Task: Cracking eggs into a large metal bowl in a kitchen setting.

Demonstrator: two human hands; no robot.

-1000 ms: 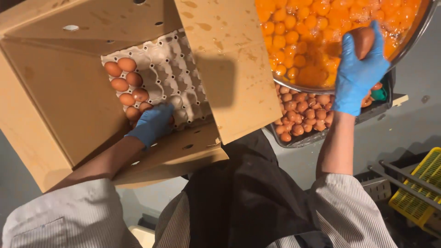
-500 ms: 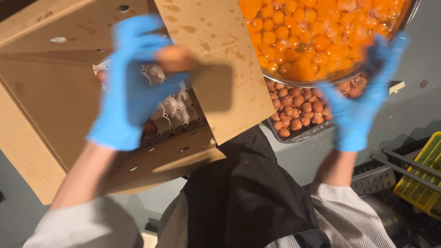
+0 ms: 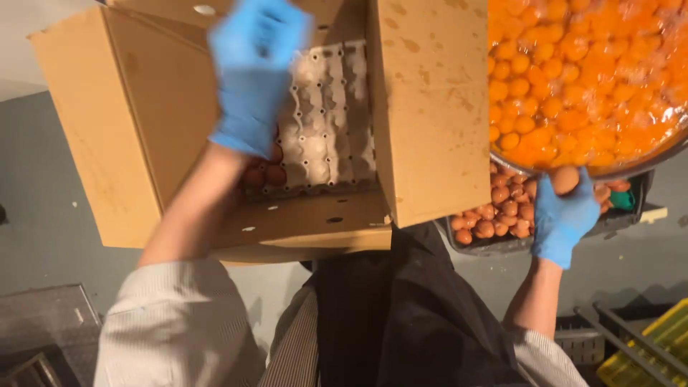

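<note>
Right hand [image 3: 565, 218]: blue-gloved, fingers closed round a brown egg [image 3: 564, 179] — smooth, whole, held up at the rim of the metal bowl [image 3: 573, 170].
Left hand [image 3: 252, 75]: blue-gloved, blurred, raised over the open cardboard box [image 3: 122, 136]; I cannot tell whether its fingers are together or apart.
Egg tray [image 3: 326, 129]: grey pulp, mostly bare cups — a few brown eggs [image 3: 266, 174] at its near edge.
Bowl contents: many orange yolks [image 3: 573, 79] in glossy liquid.
Below the bowl: dark tray [image 3: 502, 246] with eggshells [image 3: 494, 211].
</note>
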